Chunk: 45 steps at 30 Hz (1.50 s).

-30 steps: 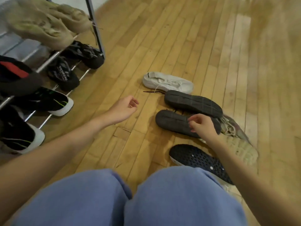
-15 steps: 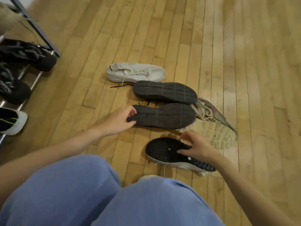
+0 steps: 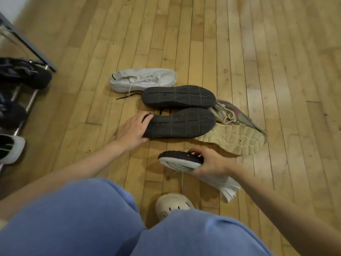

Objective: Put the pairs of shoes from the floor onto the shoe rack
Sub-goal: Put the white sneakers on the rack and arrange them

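Observation:
Several shoes lie on the wooden floor in front of me. My left hand grips the end of a dark shoe lying sole up. A second dark shoe lies sole up just beyond it. My right hand holds a white shoe with a black sole, tilted on its side and lifted slightly. A pale grey laced shoe lies farthest away. A beige-soled multicolour shoe lies to the right. The shoe rack stands at the left edge.
On the rack sit several dark shoes and a black one with a white sole. My knees in blue trousers fill the bottom of the view, with a cream clog on my foot. Bare wooden floor stretches right.
My left hand has closed on the near dark shoe's end. My right hand has tipped the white shoe onto its side and raised it. The view has shifted right and down.

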Tool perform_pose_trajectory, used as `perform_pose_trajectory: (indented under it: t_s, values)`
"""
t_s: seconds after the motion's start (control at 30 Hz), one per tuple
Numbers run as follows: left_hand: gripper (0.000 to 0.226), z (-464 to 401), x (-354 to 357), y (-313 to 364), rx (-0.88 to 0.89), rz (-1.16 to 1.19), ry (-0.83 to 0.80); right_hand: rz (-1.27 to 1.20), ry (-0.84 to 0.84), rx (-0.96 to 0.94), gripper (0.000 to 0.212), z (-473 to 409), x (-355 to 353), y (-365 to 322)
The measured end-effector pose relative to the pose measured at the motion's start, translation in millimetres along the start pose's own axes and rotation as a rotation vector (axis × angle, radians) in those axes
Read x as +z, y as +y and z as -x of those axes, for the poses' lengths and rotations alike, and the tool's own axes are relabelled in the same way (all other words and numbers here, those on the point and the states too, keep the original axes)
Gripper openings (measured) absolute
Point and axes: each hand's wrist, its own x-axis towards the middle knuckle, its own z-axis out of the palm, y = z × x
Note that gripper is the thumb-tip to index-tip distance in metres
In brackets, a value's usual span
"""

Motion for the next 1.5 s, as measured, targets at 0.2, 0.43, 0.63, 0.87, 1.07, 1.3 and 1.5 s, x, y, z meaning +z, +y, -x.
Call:
perform_pose_trajectory:
  t_s: [0.2,0.43,0.63,0.87,1.07,1.3,1.5]
  values:
    - [0.090,-1,-13,-16,0.055,0.296,-0.132,-1.026,0.022,0.072,0.050,14,-20,-14]
    - [0.087,11,-8,-20,0.000,0.405,-0.226,-1.611,0.039,-0.029,0.058,-1,-31,-46]
    - [0.041,9,-11,-55,-0.245,0.520,-0.017,-1.719,0.054,-0.091,0.070,-32,-35,-67]
    - [0.063,-32,-21,-109,-0.437,0.392,0.138,-1.905,0.158,-0.162,0.058,-75,-39,-86]
    - [0.111,-116,-48,-143,-0.474,0.423,0.161,-1.797,0.210,0.015,0.044,-95,-36,-92]
    - [0.098,-122,-36,-148,-0.356,0.119,0.041,-1.579,0.206,0.064,0.041,-95,-28,-94]
    - [0.087,-59,-27,-121,-0.536,0.060,0.037,-1.485,0.129,0.039,0.041,-89,-17,-92]
